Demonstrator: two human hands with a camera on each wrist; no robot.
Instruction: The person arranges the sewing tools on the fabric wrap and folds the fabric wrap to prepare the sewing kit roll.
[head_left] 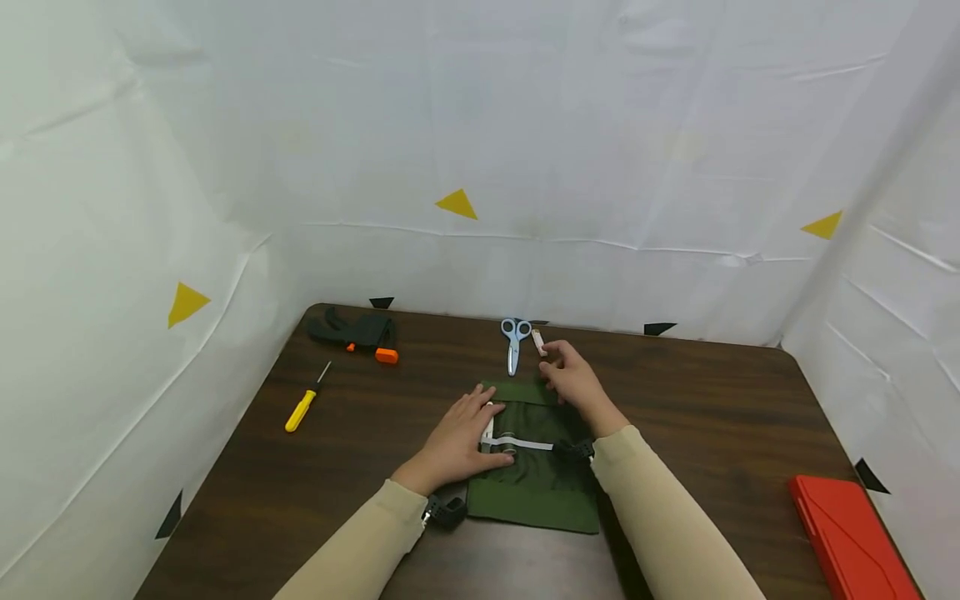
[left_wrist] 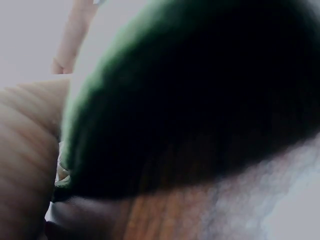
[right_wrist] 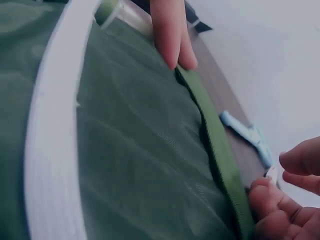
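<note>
An unfolded green fabric pouch (head_left: 536, 500) lies on the table, crossed by a white elastic band (head_left: 532, 445). My left hand (head_left: 457, 437) rests on its left side with fingers spread, partly covering a slim white item (head_left: 488, 425) and a small roll-like item (head_left: 508, 443) under the band. Over the pouch's far right corner, my right hand (head_left: 576, 382) reaches with bent fingers towards a small white object (head_left: 537, 342). In the right wrist view a gap shows between thumb and forefinger, with the white object (right_wrist: 271, 174) beyond. The left wrist view is mostly dark and blurred.
Light blue scissors (head_left: 513, 343) lie just left of the small white object. A yellow-handled screwdriver (head_left: 302, 410) and a dark strap (head_left: 360, 329) with orange parts are at the left. A red case (head_left: 855, 533) sits at the right edge. White sheeting surrounds the table.
</note>
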